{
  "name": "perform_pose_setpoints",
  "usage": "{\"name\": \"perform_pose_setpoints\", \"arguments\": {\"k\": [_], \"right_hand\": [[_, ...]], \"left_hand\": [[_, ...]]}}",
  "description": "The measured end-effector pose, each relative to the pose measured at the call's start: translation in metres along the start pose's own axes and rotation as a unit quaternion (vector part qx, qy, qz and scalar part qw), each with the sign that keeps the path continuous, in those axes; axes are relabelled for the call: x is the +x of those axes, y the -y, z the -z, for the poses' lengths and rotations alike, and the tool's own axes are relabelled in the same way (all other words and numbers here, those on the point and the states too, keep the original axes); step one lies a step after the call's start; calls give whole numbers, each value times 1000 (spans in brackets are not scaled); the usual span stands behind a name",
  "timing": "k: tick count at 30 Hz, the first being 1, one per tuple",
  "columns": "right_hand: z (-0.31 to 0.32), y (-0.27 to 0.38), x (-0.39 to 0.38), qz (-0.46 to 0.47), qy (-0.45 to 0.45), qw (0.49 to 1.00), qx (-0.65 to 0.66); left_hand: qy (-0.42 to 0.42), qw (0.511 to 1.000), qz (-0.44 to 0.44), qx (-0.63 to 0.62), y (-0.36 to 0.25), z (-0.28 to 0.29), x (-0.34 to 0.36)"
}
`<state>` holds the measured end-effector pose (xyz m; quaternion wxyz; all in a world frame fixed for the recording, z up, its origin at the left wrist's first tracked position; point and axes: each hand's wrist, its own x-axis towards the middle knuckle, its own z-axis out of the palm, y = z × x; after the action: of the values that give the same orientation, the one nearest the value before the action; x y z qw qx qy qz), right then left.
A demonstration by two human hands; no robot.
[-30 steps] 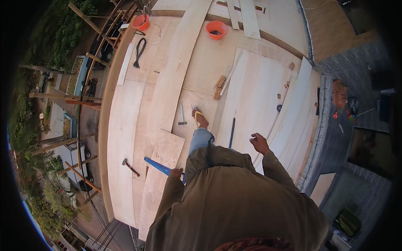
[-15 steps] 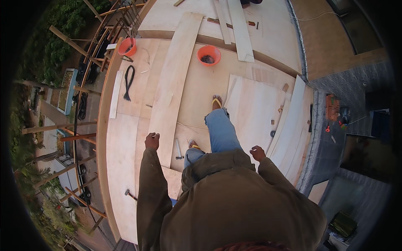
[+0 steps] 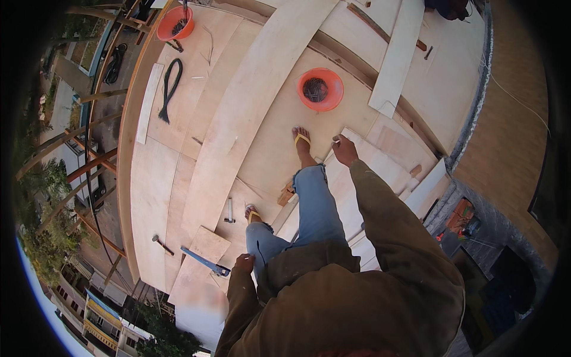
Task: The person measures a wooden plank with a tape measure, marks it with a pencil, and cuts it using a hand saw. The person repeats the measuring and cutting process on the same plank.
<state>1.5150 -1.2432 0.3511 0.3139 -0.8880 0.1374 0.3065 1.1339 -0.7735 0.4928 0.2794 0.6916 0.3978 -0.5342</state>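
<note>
My left hand (image 3: 244,262) hangs beside my left thigh with its fingers curled, and I see nothing in it. A blue handsaw (image 3: 202,260) lies just left of it, near a small square board (image 3: 208,241). My right hand (image 3: 345,150) is stretched forward over a pale plywood sheet, fingers curled in, holding nothing I can make out. Beyond that hand stands an orange bowl (image 3: 321,89) of nails. One hammer (image 3: 229,210) lies near my left foot; another hammer (image 3: 162,244) rests farther left.
A long plywood strip (image 3: 238,131) runs diagonally across the deck. At far left are a second orange bowl (image 3: 176,24) and a looped black bundle (image 3: 171,89). Wood blocks (image 3: 286,194) lie between my feet. A raised edge board (image 3: 122,178) borders the drop at left. Another person (image 3: 449,8) is partly visible at far right.
I have stepped forward and the view has turned. My right hand has swung forward, my left hand back beside my thigh. The blue handsaw and the wood blocks have come into view.
</note>
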Motion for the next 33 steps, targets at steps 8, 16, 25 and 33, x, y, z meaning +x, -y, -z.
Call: {"name": "perform_pose_setpoints", "arguments": {"k": [8, 16, 25, 33], "right_hand": [[-73, -51, 333, -29, 1, 999, 16], [-162, -120, 501, 134, -81, 957, -243], [-164, -115, 483, 178, -95, 965, -170], [-85, -96, 366, 143, -87, 983, -71]], "left_hand": [[-17, 986, 2, -163, -219, -9, 6], [16, 966, 35, -255, -326, -36, 47], [46, 962, 159, -215, -304, -54, 29], [-27, 948, 93, -302, -273, -48, -31]]}}
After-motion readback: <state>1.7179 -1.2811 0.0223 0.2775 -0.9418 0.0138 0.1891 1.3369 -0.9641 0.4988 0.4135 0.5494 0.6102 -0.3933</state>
